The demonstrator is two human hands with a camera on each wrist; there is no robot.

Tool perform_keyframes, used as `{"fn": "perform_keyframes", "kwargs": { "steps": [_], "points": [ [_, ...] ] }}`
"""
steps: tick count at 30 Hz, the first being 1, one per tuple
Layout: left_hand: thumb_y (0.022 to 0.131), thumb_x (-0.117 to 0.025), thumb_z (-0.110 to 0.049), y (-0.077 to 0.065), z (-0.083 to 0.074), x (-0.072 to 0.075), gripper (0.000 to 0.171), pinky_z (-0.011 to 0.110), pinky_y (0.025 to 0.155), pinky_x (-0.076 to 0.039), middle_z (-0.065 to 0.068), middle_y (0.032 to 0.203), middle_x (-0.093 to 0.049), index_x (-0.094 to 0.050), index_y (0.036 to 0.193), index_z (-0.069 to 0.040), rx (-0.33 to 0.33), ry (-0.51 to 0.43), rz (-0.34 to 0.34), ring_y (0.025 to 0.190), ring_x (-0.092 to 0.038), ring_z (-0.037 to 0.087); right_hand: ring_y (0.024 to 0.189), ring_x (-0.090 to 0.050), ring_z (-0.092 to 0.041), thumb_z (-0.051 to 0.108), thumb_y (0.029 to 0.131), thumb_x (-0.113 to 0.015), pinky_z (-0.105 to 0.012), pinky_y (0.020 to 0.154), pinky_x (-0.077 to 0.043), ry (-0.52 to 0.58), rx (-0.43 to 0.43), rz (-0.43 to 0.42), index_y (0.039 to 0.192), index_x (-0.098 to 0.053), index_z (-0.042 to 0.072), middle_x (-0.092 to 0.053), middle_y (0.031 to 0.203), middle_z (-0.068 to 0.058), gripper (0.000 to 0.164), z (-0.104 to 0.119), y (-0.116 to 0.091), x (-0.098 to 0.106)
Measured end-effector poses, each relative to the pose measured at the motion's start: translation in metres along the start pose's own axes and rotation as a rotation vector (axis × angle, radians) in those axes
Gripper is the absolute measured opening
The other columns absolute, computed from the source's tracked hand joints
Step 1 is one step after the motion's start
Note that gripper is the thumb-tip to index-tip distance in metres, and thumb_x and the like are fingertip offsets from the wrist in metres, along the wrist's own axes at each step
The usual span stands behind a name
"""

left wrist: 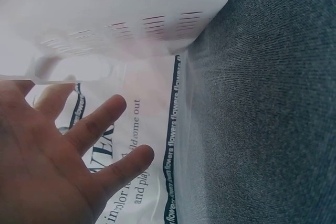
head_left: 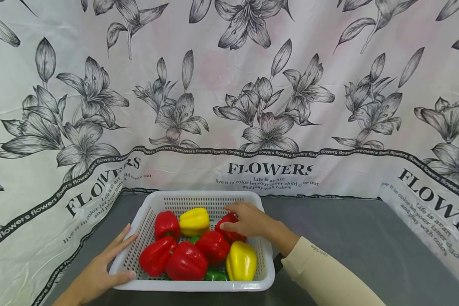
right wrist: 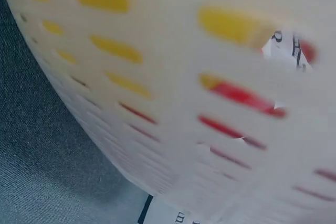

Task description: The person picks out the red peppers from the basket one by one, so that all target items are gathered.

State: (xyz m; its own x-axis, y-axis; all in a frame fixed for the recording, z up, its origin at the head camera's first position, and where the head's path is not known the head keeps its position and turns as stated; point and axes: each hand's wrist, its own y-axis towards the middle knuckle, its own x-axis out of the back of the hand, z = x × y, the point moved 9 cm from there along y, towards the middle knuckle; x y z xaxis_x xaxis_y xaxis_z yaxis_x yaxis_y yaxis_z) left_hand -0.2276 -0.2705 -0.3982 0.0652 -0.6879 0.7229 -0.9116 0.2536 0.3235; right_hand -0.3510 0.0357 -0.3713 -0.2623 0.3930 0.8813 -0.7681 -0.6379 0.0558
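A white plastic basket [head_left: 191, 286] holds several red and yellow bell peppers, with bits of green ones showing beneath. My left hand [head_left: 99, 270] is spread at the basket's left side, its thumb over the near left corner and its fingertips by the rim. In the left wrist view, the left hand [left wrist: 58, 156] has its fingers apart beside the basket wall [left wrist: 131, 3]. My right hand [head_left: 248, 219] reaches over the right rim and holds a red bell pepper [head_left: 229, 218] between thumb and fingers. The right wrist view shows only the slotted basket wall [right wrist: 173, 40], hiding that hand.
The basket stands on a dark grey tabletop [head_left: 344, 246]. Behind and on both sides hangs a white cloth [head_left: 199, 178] printed with flowers and lettering. In front of the right hand lie a yellow bell pepper [head_left: 242, 261] and another red bell pepper [head_left: 213, 246].
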Motion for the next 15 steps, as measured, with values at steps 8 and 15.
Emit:
{"fn": "perform_keyframes", "kwargs": {
  "steps": [8, 15],
  "points": [
    [0.078, -0.076, -0.017, -0.0005, -0.0005, -0.0006, 0.075, 0.030, 0.082, -0.046, -0.003, 0.159, -0.019, -0.045, 0.146, -0.018, -0.009, -0.033, 0.001, 0.125, -0.025, -0.010, 0.105, -0.053, -0.025, 0.028, 0.086, -0.074, -0.034, 0.081, -0.052, 0.016, -0.016, -0.017, 0.133, -0.058, 0.003, -0.056, 0.125, -0.014, 0.056, -0.0030, 0.0010, -0.0018],
    [0.081, -0.074, -0.017, -0.0003, 0.0029, -0.0025, 0.073, 0.028, 0.078, -0.047, -0.003, 0.159, -0.018, -0.043, 0.147, -0.018, 0.017, -0.068, 0.016, 0.122, -0.030, -0.006, 0.091, -0.052, -0.019, 0.027, 0.082, -0.077, -0.027, 0.072, -0.049, -0.033, -0.022, 0.001, 0.112, -0.066, 0.013, -0.055, 0.104, -0.002, 0.034, -0.0015, 0.0019, -0.0084]
  ]
}}
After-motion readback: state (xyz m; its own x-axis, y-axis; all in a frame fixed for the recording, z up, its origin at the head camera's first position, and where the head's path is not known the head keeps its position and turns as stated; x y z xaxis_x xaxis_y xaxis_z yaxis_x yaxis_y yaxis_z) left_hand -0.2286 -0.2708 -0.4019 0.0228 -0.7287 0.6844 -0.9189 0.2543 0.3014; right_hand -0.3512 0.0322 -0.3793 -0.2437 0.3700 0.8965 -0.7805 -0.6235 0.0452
